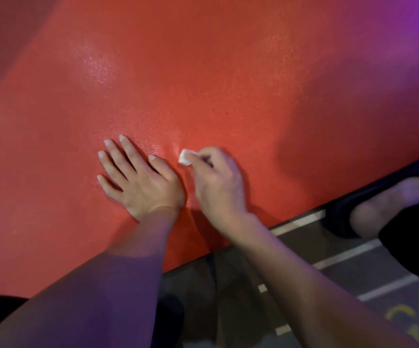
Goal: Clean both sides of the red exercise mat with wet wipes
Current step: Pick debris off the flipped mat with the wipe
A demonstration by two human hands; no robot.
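Left hand (138, 179) is lying flat, fingers spread, on the textured red exercise mat (203, 84); right hand (218, 179), just beside it, is pinching a small folded white wet wipe (184, 157) against the mat.

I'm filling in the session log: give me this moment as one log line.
left hand: flat on red mat | right hand: pinches folded wet wipe against mat | phase: wiping near mat edge
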